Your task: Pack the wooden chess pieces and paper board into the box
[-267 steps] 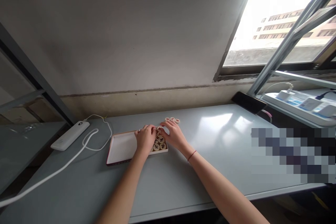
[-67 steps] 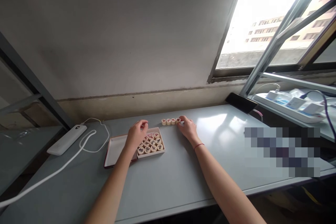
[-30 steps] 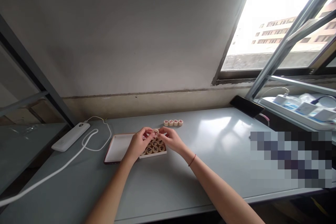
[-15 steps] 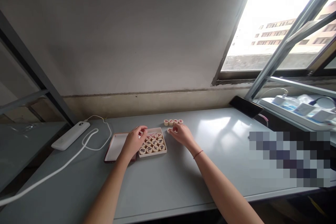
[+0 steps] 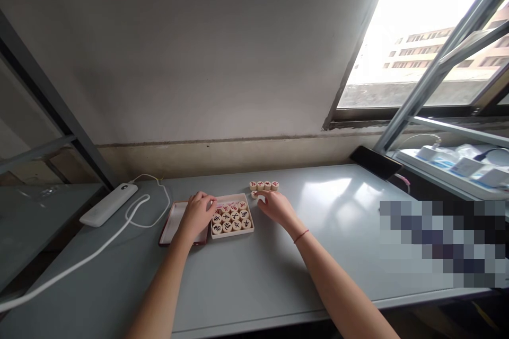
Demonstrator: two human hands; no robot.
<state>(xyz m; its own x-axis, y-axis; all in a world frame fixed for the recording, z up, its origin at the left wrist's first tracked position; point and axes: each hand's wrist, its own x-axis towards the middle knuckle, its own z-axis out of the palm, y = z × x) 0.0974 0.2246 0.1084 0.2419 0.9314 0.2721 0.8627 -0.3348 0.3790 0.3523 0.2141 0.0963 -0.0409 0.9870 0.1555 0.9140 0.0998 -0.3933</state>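
Observation:
Round xiangqi pieces with black and red characters fill the shallow white box (image 5: 233,234). The lid (image 5: 175,220) lies inside-up against its left side. Over the lid and the box's left edge hovers my left hand (image 5: 196,213), fingers loosely bent and apart, holding nothing I can see. Behind the box to the right, several red-marked pieces (image 5: 264,186) stand in a row. One more xiangqi piece (image 5: 254,194) sits in front of the row's left end. My right hand (image 5: 277,207) has its index fingertip at that piece, with the thumb apart from it.
A white power bank (image 5: 109,204) with a cable lies at the left, and a thick white cable (image 5: 91,255) crosses the desk. At the right are a dark phone (image 5: 376,162), a power strip with chargers (image 5: 453,167) and a blurred-out area.
My right thumb and index finger have parted at the single piece, which now sits closer to the row. My left hand has drawn slightly left, showing more pieces in the box.

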